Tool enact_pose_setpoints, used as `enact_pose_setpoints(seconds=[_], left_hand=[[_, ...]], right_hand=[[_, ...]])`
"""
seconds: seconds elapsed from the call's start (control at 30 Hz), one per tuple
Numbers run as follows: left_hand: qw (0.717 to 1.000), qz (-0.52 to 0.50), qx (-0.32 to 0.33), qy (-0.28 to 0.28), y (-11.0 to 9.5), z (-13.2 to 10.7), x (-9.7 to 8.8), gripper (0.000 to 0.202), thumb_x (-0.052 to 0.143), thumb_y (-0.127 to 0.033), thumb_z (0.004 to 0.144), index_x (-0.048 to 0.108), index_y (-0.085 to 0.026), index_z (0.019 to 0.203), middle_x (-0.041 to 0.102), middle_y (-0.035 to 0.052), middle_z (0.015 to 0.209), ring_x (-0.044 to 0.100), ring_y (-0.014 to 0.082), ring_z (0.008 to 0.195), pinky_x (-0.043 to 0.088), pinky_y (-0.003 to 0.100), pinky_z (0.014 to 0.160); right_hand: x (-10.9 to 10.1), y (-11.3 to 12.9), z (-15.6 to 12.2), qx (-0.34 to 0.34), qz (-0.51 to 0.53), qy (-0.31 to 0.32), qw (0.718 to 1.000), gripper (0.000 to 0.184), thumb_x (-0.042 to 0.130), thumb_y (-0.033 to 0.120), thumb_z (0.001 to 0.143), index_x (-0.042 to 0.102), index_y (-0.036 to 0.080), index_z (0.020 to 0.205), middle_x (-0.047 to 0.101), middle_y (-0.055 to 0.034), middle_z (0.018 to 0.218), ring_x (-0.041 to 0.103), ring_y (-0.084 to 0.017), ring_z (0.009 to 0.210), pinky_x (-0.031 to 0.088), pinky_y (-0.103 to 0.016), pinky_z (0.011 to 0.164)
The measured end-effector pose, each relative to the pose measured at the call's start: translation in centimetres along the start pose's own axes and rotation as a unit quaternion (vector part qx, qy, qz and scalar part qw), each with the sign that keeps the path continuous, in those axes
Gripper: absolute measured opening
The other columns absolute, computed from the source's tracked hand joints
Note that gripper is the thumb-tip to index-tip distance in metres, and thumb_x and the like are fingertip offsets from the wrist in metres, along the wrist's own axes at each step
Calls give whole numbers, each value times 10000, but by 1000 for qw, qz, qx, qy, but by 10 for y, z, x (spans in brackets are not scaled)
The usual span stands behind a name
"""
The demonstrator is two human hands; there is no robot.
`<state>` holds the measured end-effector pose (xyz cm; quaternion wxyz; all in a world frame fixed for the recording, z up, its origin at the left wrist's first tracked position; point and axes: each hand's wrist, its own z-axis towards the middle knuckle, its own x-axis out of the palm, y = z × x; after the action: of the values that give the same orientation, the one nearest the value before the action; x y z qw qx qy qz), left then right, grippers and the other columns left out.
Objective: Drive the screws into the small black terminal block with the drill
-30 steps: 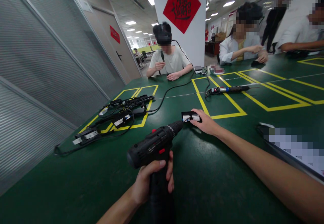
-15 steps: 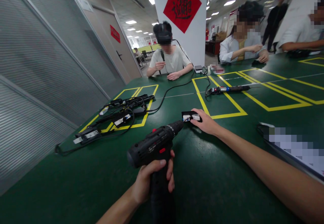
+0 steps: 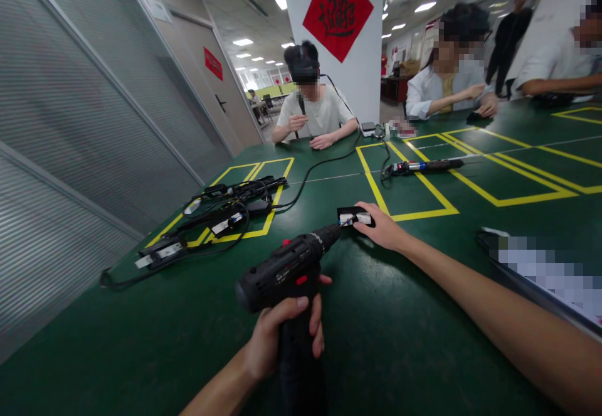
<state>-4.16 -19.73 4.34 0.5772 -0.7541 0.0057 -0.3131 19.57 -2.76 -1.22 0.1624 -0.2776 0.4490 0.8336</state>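
My left hand point(image 3: 268, 337) is wrapped round the grip of a black cordless drill point(image 3: 279, 272) with red buttons. Its index finger sticks out past the trigger area. The drill's chuck points away to the right, at a small black box-shaped part point(image 3: 347, 218) with a white label or inside. A thin bit reaches from the chuck to this part; whether its tip sits in a screw is too small to tell. My right hand point(image 3: 384, 228) grips the part at its right end, thumb in front and fingers behind, holding it against the green table point(image 3: 376, 341).
Black adapters and cables point(image 3: 235, 209) lie at the left over yellow tape outlines. An electric screwdriver point(image 3: 427, 165) rests farther back at the right. A blurred-out flat object point(image 3: 550, 278) lies beside my right forearm. Co-workers point(image 3: 320, 112) sit across the table.
The index finger of my left hand has straightened forward, away from the trigger. Drill, black part and right hand stay nearly where they were.
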Motion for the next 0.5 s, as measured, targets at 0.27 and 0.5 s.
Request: enact_pose_setpoints(seconds=[0.27,0.5], left_hand=[[1000,-8,-11,1,-1,0,0,472,314,-247,841,332,-123,1296,484,6,644,563,164,484,441,339,550],[1000,-9,-10,-2,0,0,0,411,324,-252,836,403,-111,1214,483,6,635,559,163,482,445,341,549]], right_hand=[[-1,1,0,3,-2,5,1000,374,545,303,867,474,184,1214,529,-82,1194,561,-223,1001,474,-434,832],[-1,1,0,4,-1,6,1000,372,546,302,866,476,184,1212,528,-82,1195,559,-224,1003,472,-435,834]])
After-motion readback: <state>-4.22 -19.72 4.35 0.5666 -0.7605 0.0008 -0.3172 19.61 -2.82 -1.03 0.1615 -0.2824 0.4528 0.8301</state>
